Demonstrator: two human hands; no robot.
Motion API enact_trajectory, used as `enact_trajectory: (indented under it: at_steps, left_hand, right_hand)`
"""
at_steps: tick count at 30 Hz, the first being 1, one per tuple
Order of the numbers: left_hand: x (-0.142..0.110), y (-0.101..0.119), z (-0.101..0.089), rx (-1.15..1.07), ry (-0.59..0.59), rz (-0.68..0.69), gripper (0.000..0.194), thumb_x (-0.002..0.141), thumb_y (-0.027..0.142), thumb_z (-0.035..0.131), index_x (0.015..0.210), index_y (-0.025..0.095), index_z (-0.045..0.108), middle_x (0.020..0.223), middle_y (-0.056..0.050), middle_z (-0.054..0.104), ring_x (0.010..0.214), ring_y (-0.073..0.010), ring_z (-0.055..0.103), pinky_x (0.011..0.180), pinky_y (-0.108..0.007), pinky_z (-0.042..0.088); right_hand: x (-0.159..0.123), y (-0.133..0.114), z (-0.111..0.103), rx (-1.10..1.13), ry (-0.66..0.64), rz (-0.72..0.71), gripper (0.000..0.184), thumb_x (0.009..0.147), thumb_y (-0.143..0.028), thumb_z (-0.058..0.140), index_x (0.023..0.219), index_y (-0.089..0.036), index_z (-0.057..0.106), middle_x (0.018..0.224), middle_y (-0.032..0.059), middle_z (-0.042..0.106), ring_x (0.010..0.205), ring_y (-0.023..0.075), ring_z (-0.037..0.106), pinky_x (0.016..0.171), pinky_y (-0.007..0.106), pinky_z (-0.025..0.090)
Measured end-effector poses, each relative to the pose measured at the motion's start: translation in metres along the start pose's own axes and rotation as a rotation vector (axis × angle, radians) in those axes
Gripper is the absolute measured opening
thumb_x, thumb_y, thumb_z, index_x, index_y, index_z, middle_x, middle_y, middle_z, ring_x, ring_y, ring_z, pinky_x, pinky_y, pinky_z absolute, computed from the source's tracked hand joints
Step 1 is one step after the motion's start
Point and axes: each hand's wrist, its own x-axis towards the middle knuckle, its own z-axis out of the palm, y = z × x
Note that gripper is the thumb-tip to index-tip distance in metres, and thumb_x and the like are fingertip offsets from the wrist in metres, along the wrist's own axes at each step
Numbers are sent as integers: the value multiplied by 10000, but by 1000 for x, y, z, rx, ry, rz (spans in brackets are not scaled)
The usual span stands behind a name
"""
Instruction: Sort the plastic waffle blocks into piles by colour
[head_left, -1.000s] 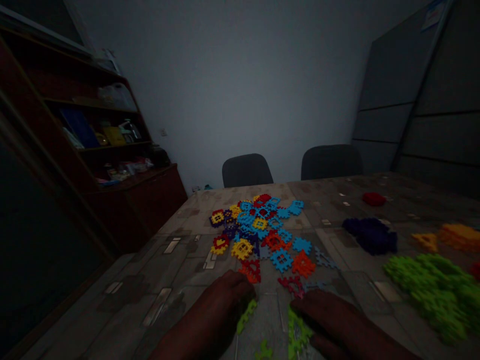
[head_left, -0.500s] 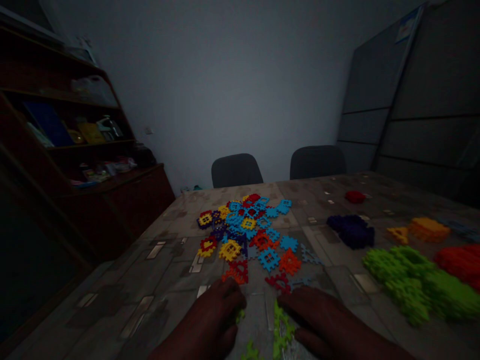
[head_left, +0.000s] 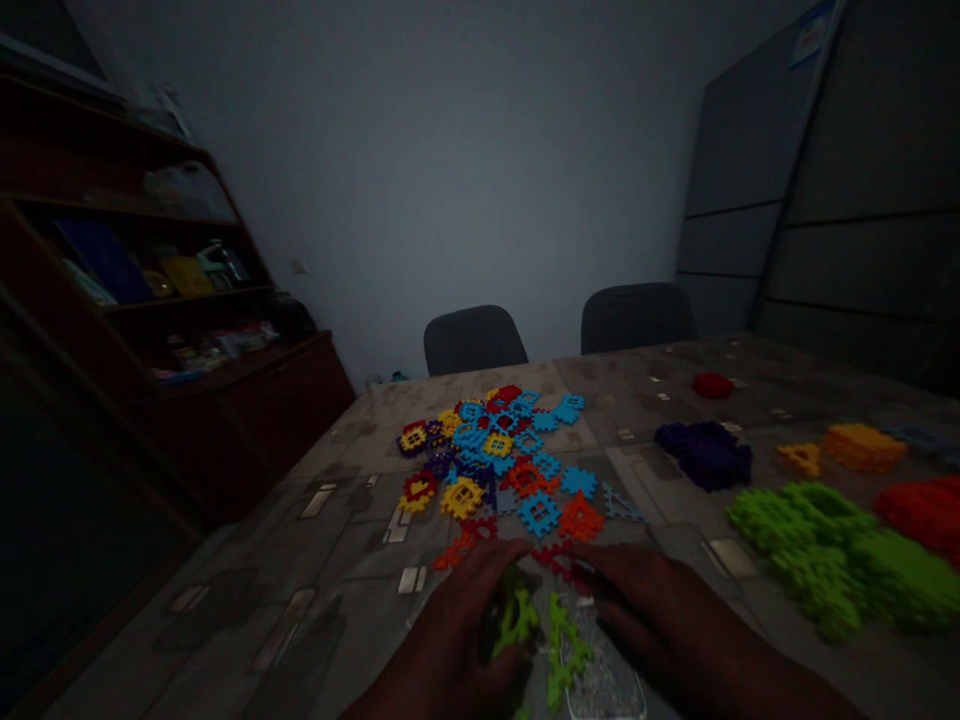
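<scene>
Cupping our left hand (head_left: 465,620) around a lime-green toothed tile (head_left: 517,620) on the table (head_left: 337,590); fingers half-curled, can't tell if gripped. A second lime-green tile (head_left: 562,650) lies just beside it. Right hand (head_left: 667,600) extends over a crimson toothed tile (head_left: 551,553), fingers loosely bent; can't confirm hold. Looks partway: green stack (head_left: 795,545), purple stack (head_left: 705,457) and orange stack (head_left: 866,447) grouped at right; mixed-colour heap (head_left: 496,445) left loose. Versus half a second ago: both our hands further forward, left nearer right; heap unchanged.
</scene>
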Motion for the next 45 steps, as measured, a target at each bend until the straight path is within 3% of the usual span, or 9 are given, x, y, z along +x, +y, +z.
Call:
enact_trajectory:
  at_steps: [8,13,19,23,30,34,38,42,45]
  left_hand:
    - [15,19,23,-63,-57,203,960,741,133,688,1644,260,389,1663,-122,498,1525,-327,471,1284,-501,358]
    - [20,24,28,-1,-102,156,1030,714,151,760,1662,236,369,1723,-160,415,1578,-384,390,1300,-559,320]
    - [-4,-34,34,26,84,334,872,870,276,761,1642,392,371,1644,-95,531,1474,-375,528,1212,-540,452]
    - [-21,-71,37,37,0,398,911,897,519,819,1656,417,326,1573,-118,607,1360,-389,625,1141,-541,503]
    - [-29,-75,47,73,-11,383,755,950,706,695,1566,336,464,1229,-114,736,1054,-311,702,976,-438,553]
    - [-37,-76,44,50,30,322,805,928,517,787,1627,388,407,1393,-116,689,1211,-335,672,1067,-467,536]
    - [-34,-51,32,-14,181,209,921,757,220,820,1594,400,481,1468,-92,666,1301,-355,653,1080,-463,558]
    - [-14,3,22,-52,155,52,791,756,212,731,1533,237,587,1544,-179,604,1401,-394,588,1174,-545,488]
    - [4,37,24,-88,126,9,751,768,196,660,1515,140,595,1429,-222,648,1311,-380,644,1144,-563,507]
  right_hand:
    - [6,-7,-8,56,10,-26,402,1036,-225,461,1335,-245,728,1268,115,805,1144,287,777,975,418,613]
    - [6,-8,-11,45,13,-21,391,1024,-227,469,1298,-239,748,1259,119,808,1123,278,786,968,404,616]
    - [6,-3,-7,0,-13,-10,397,1009,-232,448,1256,-239,759,1253,139,807,1115,339,785,945,530,629]
    - [4,-1,-2,2,-12,-7,389,1009,-250,466,1240,-229,779,1282,154,796,1127,345,781,948,527,633]
    - [-4,12,19,86,-45,-19,455,1003,-258,543,1419,-282,726,1335,100,784,1172,295,763,1014,473,607]
    - [-4,15,18,65,5,-35,403,987,-245,569,1329,-302,774,1274,81,811,1113,282,784,963,426,628]
    - [-2,11,10,27,57,-37,410,971,-247,533,1291,-272,787,1248,99,820,1081,299,799,920,441,643]
    - [1,8,4,50,29,28,411,1019,-312,474,1255,-277,808,1226,98,826,1065,293,807,908,424,638]
    - [3,8,1,46,41,76,421,999,-323,489,1282,-274,798,1258,97,817,1122,298,790,973,444,616]
